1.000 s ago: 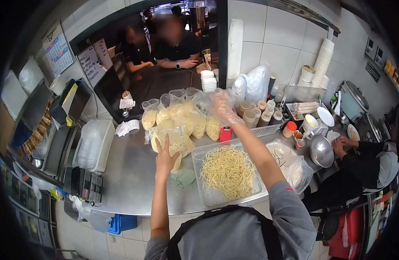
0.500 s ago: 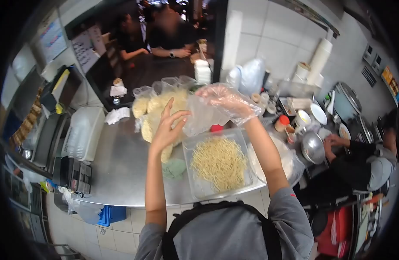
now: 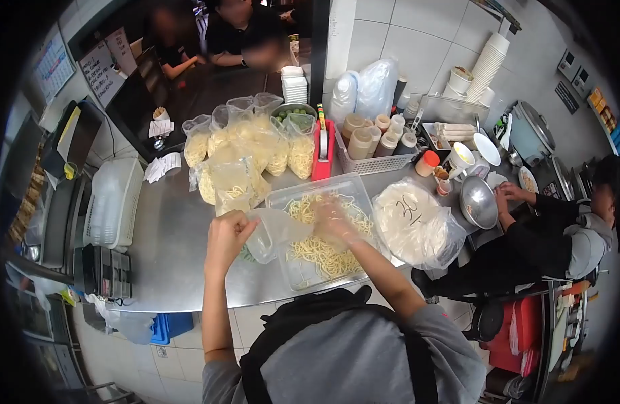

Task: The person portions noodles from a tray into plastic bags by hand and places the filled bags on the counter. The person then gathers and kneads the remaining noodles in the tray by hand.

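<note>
My left hand [image 3: 228, 239] is closed, pinching the edge of a clear plastic bag [image 3: 264, 239]. The bag hangs open beside the left side of a clear plastic tray [image 3: 293, 283]. Inside the tray lies a loose heap of pale yellow noodles [image 3: 323, 259]. My right hand [image 3: 333, 221], in a thin clear plastic glove, is down in the noodles at the tray's middle. Its fingers are blurred and partly hidden, so their grip does not show. Behind the tray stand several filled bags of noodles [image 3: 246, 158].
A red tape dispenser [image 3: 323, 151] and a grey basket [image 3: 377, 161] of bottles stand behind the tray. To its right is a plastic-covered round stack [image 3: 411, 222]. A co-worker [image 3: 552, 236] handles a metal bowl [image 3: 479, 202]. A white rack [image 3: 118, 202] stands at left.
My right hand has come down from the raised bag into the noodles. My left hand, earlier open with fingers spread, has closed on the bag. The view has shifted slightly.
</note>
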A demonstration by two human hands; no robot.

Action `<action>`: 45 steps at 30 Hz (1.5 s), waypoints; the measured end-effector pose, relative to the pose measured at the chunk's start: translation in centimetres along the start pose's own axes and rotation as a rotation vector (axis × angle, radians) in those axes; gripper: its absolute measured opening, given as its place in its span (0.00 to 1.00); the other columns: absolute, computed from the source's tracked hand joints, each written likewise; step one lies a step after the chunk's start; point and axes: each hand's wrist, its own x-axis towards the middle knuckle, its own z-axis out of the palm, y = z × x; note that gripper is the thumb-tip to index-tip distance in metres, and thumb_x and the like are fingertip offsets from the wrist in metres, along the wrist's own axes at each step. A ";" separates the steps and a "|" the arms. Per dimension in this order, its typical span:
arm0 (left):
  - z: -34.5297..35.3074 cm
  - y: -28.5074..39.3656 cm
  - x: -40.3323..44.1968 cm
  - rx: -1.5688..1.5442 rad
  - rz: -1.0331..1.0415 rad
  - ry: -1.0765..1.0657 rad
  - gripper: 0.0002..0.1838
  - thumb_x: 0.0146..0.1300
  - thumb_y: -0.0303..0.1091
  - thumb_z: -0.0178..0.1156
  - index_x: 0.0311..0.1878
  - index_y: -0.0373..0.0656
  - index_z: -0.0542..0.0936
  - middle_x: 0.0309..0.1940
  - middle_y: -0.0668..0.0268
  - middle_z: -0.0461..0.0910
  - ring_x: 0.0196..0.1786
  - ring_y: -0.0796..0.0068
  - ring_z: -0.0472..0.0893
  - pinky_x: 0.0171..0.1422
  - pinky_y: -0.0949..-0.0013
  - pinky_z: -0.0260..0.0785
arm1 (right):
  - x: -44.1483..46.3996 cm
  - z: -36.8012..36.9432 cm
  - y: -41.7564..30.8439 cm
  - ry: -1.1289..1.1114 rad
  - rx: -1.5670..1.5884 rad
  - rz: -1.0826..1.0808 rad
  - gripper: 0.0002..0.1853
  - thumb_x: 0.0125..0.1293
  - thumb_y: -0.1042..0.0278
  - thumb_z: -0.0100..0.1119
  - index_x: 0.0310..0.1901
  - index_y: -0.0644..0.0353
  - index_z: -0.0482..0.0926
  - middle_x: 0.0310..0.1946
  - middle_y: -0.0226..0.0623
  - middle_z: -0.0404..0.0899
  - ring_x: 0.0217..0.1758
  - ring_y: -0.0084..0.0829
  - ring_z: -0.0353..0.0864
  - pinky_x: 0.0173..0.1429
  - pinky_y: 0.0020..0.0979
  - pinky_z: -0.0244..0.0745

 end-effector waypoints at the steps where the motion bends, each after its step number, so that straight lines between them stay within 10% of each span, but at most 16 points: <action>1: -0.2 0.1 -0.2 -0.044 -0.046 -0.049 0.06 0.55 0.27 0.64 0.31 0.36 0.78 0.21 0.60 0.75 0.18 0.70 0.69 0.26 0.70 0.62 | 0.4 0.8 -0.1 -0.046 -0.035 -0.025 0.36 0.51 0.61 0.62 0.63 0.63 0.64 0.65 0.52 0.63 0.72 0.52 0.54 0.71 0.47 0.55; 9: -2.8 -2.8 -2.2 0.195 0.205 -0.159 0.13 0.53 0.22 0.58 0.44 0.38 0.79 0.47 0.54 0.78 0.28 0.51 0.78 0.35 0.59 0.73 | 2.4 -4.8 6.5 0.015 0.833 -0.213 0.28 0.50 0.74 0.65 0.57 0.62 0.73 0.48 0.37 0.78 0.53 0.25 0.75 0.58 0.28 0.70; 14: -5.1 -1.2 -1.9 0.195 0.123 -0.260 0.20 0.53 0.18 0.53 0.52 0.36 0.76 0.58 0.52 0.73 0.28 0.55 0.81 0.34 0.61 0.74 | 2.4 -10.0 5.4 -0.033 1.314 -0.300 0.27 0.48 0.75 0.65 0.55 0.61 0.76 0.49 0.38 0.79 0.54 0.29 0.76 0.59 0.31 0.70; 17: -3.9 -0.8 -1.1 -0.172 -0.015 -0.339 0.23 0.54 0.16 0.49 0.56 0.35 0.73 0.65 0.53 0.67 0.25 0.68 0.82 0.29 0.69 0.72 | 1.8 -9.5 3.6 0.113 0.414 -0.317 0.31 0.45 0.70 0.68 0.56 0.56 0.75 0.52 0.42 0.78 0.59 0.37 0.73 0.63 0.37 0.67; 20: -1.3 -3.0 -0.8 -0.362 -0.014 -0.348 0.25 0.53 0.15 0.46 0.58 0.33 0.72 0.69 0.53 0.61 0.23 0.78 0.80 0.27 0.77 0.69 | 1.3 -6.4 3.4 -0.125 0.376 -0.326 0.37 0.41 0.66 0.71 0.59 0.54 0.72 0.55 0.46 0.74 0.64 0.42 0.68 0.66 0.41 0.63; 21: -1.0 -3.3 -0.7 -0.394 -0.028 -0.356 0.26 0.53 0.14 0.46 0.58 0.33 0.71 0.69 0.54 0.61 0.23 0.78 0.79 0.27 0.77 0.69 | 0.2 -4.9 3.6 0.070 0.231 -0.327 0.40 0.42 0.59 0.70 0.61 0.57 0.68 0.51 0.49 0.77 0.58 0.44 0.74 0.61 0.41 0.69; 26: -1.4 -4.3 -1.7 -0.619 -0.188 -0.406 0.29 0.54 0.13 0.45 0.63 0.34 0.69 0.69 0.55 0.62 0.23 0.80 0.78 0.28 0.78 0.70 | -8.5 -8.1 2.7 -0.383 0.258 0.331 0.32 0.48 0.48 0.65 0.53 0.60 0.76 0.39 0.52 0.81 0.42 0.50 0.81 0.50 0.43 0.76; 32: -0.7 -3.4 -2.8 -0.645 -0.224 -0.327 0.26 0.57 0.14 0.45 0.62 0.30 0.68 0.62 0.57 0.69 0.23 0.79 0.78 0.34 0.75 0.75 | -8.8 7.2 6.0 0.277 0.095 0.176 0.19 0.54 0.56 0.63 0.43 0.62 0.82 0.34 0.50 0.82 0.36 0.42 0.82 0.44 0.38 0.76; 38: 0.0 -3.9 -4.1 -0.797 -0.373 -0.130 0.23 0.63 0.17 0.47 0.62 0.25 0.65 0.39 0.58 0.78 0.24 0.78 0.77 0.40 0.67 0.79 | -10.7 -4.2 4.5 0.172 1.049 0.277 0.16 0.60 0.65 0.61 0.47 0.64 0.80 0.31 0.35 0.82 0.31 0.29 0.79 0.39 0.31 0.75; 45: 1.0 -3.3 -6.2 -0.824 -0.443 -0.065 0.25 0.62 0.17 0.47 0.64 0.27 0.63 0.30 0.62 0.77 0.24 0.78 0.77 0.42 0.65 0.78 | -10.6 -13.2 -0.2 0.431 0.934 0.196 0.14 0.68 0.61 0.53 0.39 0.66 0.78 0.28 0.40 0.77 0.33 0.29 0.72 0.42 0.33 0.70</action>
